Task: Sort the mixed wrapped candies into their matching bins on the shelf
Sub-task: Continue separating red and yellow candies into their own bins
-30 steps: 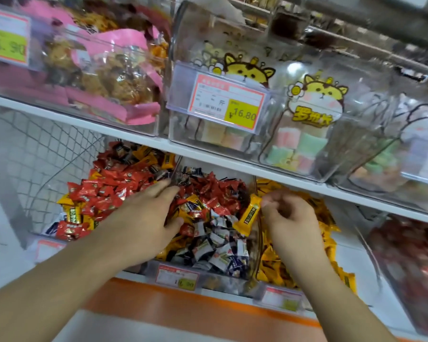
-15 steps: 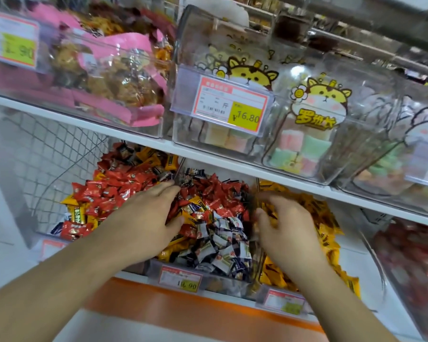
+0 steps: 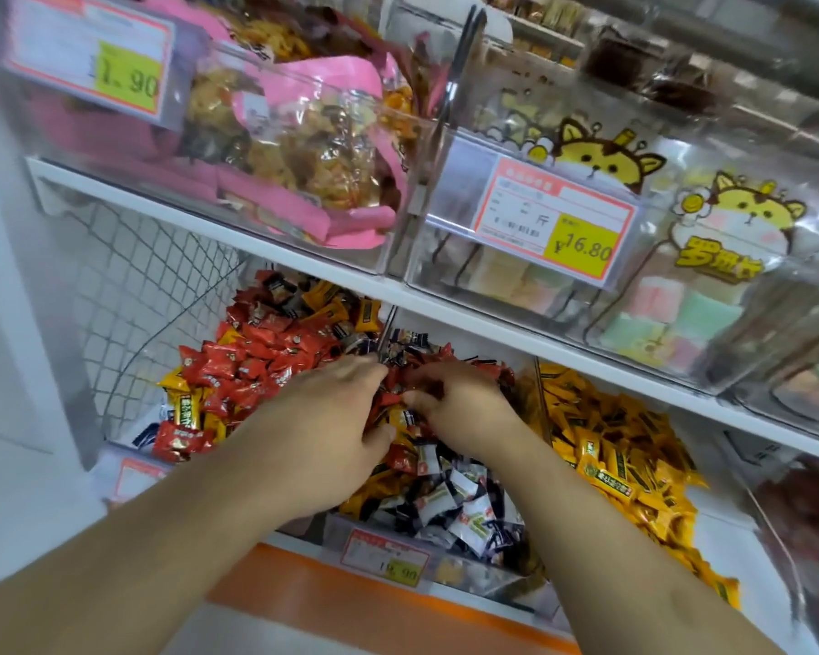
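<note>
**Both hands deep in the middle bin, picking through slippery wrappers**

My left hand [image 3: 332,432] and right hand [image 3: 464,404] are both down in the middle bin [image 3: 445,567] on the lower shelf, where red candies [image 3: 400,458], yellow ones and dark blue-and-white candies [image 3: 464,503] lie mixed. My left fingers are curled into the pile; whether they pinch a piece I cannot tell. My right fingers [image 3: 414,398] are bent close to a red wrapper, but the grip itself is hidden.

I judge these pieces light and small, with glossy film that slides easily. The crimped ends of a wrapper look like the best place to pinch; a loose pile like this will shift and spill when disturbed.

To the left sits the bin of mostly red candies [image 3: 256,366], to the right the yellow candies [image 3: 620,446].

Readable writing: the upper price tag [image 3: 552,219] shows "¥16.80", the tag at top left [image 3: 91,54] ends in "1.90", and the middle bin's tag [image 3: 386,557] reads roughly "1?.90". The candy print is too small to read.
</note>
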`<state>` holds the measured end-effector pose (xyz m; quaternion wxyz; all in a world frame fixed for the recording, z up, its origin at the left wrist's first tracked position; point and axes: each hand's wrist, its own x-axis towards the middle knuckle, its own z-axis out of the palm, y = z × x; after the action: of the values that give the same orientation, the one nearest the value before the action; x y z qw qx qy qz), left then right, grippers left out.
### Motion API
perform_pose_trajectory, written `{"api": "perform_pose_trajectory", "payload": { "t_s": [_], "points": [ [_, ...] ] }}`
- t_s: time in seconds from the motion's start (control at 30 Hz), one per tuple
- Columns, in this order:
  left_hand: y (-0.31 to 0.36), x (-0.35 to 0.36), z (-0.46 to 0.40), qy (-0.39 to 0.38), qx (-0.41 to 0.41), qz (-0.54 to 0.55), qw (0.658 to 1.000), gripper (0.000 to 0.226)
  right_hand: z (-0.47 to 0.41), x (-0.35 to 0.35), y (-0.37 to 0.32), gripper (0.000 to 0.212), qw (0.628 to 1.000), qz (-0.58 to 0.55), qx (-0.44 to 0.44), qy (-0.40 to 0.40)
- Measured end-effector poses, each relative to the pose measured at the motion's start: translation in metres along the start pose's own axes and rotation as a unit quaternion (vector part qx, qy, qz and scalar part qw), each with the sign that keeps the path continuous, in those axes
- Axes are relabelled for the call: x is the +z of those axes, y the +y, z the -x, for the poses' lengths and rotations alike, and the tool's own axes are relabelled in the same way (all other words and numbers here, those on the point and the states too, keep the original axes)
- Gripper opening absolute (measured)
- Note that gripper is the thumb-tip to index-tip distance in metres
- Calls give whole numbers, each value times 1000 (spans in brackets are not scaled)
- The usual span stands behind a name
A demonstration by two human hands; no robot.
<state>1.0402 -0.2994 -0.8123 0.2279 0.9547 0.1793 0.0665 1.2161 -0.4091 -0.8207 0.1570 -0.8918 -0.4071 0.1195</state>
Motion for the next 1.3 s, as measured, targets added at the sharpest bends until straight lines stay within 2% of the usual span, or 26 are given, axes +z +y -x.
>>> {"api": "perform_pose_trajectory", "payload": {
  "t_s": [0.1, 0.27, 0.43, 0.53, 0.63, 0.73, 0.8, 0.9, 0.97, 1.1, 1.2, 1.3],
  "points": [
    [0, 0, 0, 2, 4, 2, 1000, 73, -3, 3, 3, 41, 999, 36, 4, -3],
    [-1, 0, 1, -3, 6, 1, 1000, 74, 3, 6, 6, 27, 998, 40, -12, 49],
    [-1, -1, 0, -11, 3, 0, 1000, 74, 28, -7, -1, 29, 986, -53, -17, 157],
    [1, -1, 0, -21, -4, -1, 1000, 75, 56, -20, -3, 28, 976, -107, -11, 191],
    [3, 0, 1, -26, -9, -5, 1000, 75, 92, -31, 8, 19, 974, -83, -2, 212],
    [4, 1, 1, -31, -15, -4, 999, 76, 125, -42, 31, 26, 967, -31, 21, 251],
    [4, 1, 2, -33, -18, -6, 999, 76, 139, -49, 52, 32, 961, 30, 66, 266],
    [3, -2, 5, -43, -21, -10, 999, 76, 150, -55, 75, 47, 956, 82, 138, 245],
    [1, -5, 5, -47, -13, -19, 999, 77, 150, -54, 76, 49, 957, 82, 136, 241],
    [-5, -8, 3, -58, 1, -29, 998, 75, 135, -42, 48, 43, 973, 67, 40, 219],
    [-12, -8, 0, -55, 7, -17, 998, 67, 112, -27, 18, 40, 984, 50, -55, 164],
    [-16, -8, -2, -50, 16, -5, 999, 61, 83, -11, -3, 43, 988, 30, -103, 108]
  ]
}}
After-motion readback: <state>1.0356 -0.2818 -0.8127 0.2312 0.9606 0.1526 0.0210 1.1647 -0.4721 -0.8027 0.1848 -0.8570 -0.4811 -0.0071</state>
